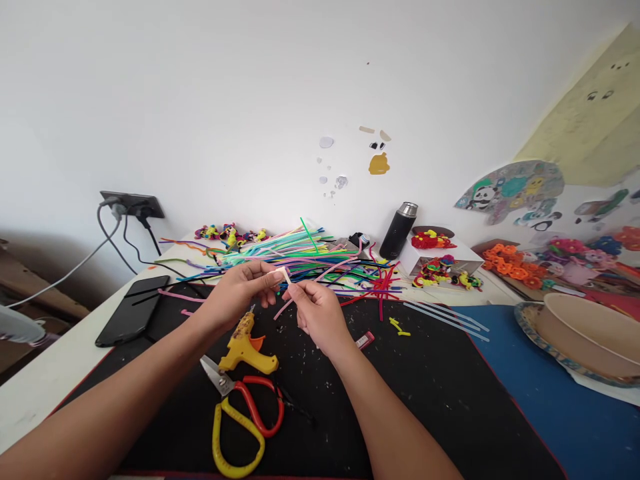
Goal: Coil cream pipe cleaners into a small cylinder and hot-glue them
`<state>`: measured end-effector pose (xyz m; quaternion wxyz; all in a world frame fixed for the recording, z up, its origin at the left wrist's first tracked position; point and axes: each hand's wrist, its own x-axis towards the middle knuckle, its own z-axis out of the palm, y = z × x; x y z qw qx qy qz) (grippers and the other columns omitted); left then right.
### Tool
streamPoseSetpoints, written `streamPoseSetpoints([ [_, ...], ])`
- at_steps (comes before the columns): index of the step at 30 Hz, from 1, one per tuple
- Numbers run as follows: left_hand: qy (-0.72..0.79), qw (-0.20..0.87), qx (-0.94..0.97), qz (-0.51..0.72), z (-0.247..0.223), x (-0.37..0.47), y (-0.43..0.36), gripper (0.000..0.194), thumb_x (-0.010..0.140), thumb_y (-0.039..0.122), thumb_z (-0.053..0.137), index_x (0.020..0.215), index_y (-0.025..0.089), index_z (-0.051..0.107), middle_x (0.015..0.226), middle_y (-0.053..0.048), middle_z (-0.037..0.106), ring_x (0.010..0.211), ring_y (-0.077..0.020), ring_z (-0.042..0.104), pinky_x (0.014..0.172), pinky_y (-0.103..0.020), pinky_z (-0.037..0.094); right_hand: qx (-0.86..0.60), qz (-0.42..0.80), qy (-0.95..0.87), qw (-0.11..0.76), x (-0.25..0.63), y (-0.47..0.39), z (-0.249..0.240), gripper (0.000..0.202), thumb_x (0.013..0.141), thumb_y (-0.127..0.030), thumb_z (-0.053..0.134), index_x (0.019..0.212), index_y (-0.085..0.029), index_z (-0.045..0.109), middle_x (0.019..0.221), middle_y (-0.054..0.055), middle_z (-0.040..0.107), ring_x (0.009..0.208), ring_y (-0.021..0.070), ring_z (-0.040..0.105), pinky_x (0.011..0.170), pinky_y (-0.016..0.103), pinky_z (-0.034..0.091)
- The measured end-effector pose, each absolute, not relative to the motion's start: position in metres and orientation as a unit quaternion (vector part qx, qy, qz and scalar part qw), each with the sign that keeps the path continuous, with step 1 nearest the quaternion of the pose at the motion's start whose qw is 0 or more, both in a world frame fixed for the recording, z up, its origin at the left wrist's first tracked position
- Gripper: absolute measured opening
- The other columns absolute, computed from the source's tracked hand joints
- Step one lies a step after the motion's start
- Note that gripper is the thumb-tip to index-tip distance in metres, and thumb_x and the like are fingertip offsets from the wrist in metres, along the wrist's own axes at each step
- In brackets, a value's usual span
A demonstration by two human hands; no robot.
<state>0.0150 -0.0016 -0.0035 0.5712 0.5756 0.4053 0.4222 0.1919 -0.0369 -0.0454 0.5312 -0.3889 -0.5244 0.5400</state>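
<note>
A short, bent white pipe cleaner (pixel 286 274) is pinched between my two hands above the black mat (pixel 420 387). My left hand (pixel 249 283) grips one end between thumb and fingertips. The fingers of my right hand (pixel 319 313) are closed at its lower end, partly hiding it. Below my hands lies a yellow glue gun (pixel 247 350), its nozzle pointing away from me. Nearer to me, scissors (pixel 239 413) with one red and one yellow handle rest slightly apart. Behind my hands spreads a large pile of coloured pipe cleaners (pixel 295 247).
A black phone (pixel 133 310) lies at the left. Against the wall stands a black thermos (pixel 399 230), beside a white box (pixel 445 253) with colourful figures. Translucent glue sticks (pixel 450 317) and yellow bits (pixel 399 327) lie to the right, before a large bowl (pixel 590 333).
</note>
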Motion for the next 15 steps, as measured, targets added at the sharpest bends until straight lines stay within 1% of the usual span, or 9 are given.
streamPoseSetpoints([
  [10, 0.402, 0.612, 0.536, 0.420, -0.0029, 0.0155, 0.0008, 0.042, 0.068, 0.050, 0.094, 0.079, 0.015, 0.073, 0.061, 0.000, 0.068, 0.046, -0.0095, 0.058, 0.047, -0.021, 0.045, -0.394, 0.543, -0.521, 0.529, 0.1922, -0.0360, -0.0450, 0.043, 0.091, -0.062, 0.068, 0.084, -0.020, 0.068, 0.045, -0.011, 0.040, 0.035, 0.0086, 0.034, 0.037, 0.022, 0.024],
  [15, 0.386, 0.639, 0.522, 0.413, -0.0047, 0.0136, 0.0016, 0.040, 0.069, 0.048, 0.094, 0.073, 0.015, 0.072, 0.064, 0.000, 0.069, 0.045, -0.0082, 0.058, 0.045, -0.019, 0.046, -0.391, 0.543, -0.521, 0.530, 0.1925, -0.0367, -0.0425, 0.041, 0.090, -0.060, 0.069, 0.084, -0.019, 0.069, 0.044, -0.011, 0.040, 0.035, 0.0083, 0.034, 0.037, 0.022, 0.025],
])
